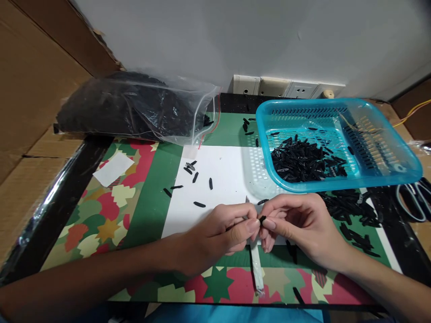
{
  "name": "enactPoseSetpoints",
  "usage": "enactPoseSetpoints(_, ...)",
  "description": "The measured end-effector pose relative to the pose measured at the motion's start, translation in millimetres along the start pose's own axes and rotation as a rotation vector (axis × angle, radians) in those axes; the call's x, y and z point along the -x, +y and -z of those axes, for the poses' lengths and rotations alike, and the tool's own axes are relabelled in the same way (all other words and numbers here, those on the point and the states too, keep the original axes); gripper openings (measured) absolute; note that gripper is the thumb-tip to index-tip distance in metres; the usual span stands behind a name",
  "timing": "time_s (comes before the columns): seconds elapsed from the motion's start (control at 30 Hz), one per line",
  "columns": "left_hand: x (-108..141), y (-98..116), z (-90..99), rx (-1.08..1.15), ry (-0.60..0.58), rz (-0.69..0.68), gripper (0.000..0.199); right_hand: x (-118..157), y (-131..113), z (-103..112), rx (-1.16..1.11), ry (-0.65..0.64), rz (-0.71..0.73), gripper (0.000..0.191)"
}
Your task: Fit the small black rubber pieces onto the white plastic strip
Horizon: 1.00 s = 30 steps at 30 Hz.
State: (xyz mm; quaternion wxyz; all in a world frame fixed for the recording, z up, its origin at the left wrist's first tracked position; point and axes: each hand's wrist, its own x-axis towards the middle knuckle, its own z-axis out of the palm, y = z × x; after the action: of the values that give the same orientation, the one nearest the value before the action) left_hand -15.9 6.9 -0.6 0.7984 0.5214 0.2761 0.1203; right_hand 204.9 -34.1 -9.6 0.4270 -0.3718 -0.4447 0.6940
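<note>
Near the front middle of the table, my left hand point(232, 229) and my right hand point(296, 222) meet, their fingertips pinching one small black piece point(261, 219) between them. Beneath the hands lies a thin tool with a whitish wrapped handle point(256, 267), its pointed tip showing above my left fingers. Several loose black pieces point(199, 204) are scattered on the white sheet point(175, 220) to the left. A blue basket point(336, 185) at the right holds a heap of black pieces point(303, 157). Another black pile point(350, 206) sits in front of the basket, beyond my right hand.
A clear zip bag point(134, 107) full of dark material lies at the back left. Scissors point(411, 202) rest at the right edge. A small white paper point(113, 169) is on the patterned left side. Wall sockets point(274, 86) stand behind, and cardboard point(33, 80) at left.
</note>
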Motion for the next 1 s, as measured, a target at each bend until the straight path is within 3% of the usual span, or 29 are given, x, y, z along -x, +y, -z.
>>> enactPoseSetpoints(0.23, 2.1, 7.1, 1.3, -0.116, -0.028, 0.023, 0.048, -0.4, 0.1, 0.2, 0.019, -0.014, -0.028, 0.015)
enactPoseSetpoints(0.37, 3.5, 7.1, 0.1, -0.121, -0.003, 0.040, 0.049, 2.0, -3.2, -1.0, 0.195, -0.004, 0.034, 0.012)
enactPoseSetpoints(0.5, 2.4, 0.6, -2.6, -0.022, 0.018, 0.057, 0.048, 8.5, -7.8, 3.6, 0.681, -0.030, 0.368, 0.004)
enactPoseSetpoints(0.63, -3.6, -6.8, 3.1, 0.178, 0.062, 0.014, 0.042, 17.2, -15.7, 27.4, 1.132, -0.044, 0.767, 0.008)
enactPoseSetpoints(0.8, -11.4, -5.9, 19.0, 0.485, 0.051, -0.030, 0.037, 17.3, -31.2, 55.6, 1.536, -0.072, 0.978, 0.022)
enactPoseSetpoints(0.93, -11.1, -4.7, 22.5, 0.561, 0.054, -0.042, 0.040, 11.4, -26.5, 33.7, 1.650, -0.157, 1.180, 0.029)
enactPoseSetpoints(1.0, -10.6, -5.9, 21.1, 0.563, 0.039, -0.055, 0.043, 7.1, -16.3, 12.4, 1.605, -0.293, 1.199, 0.030)
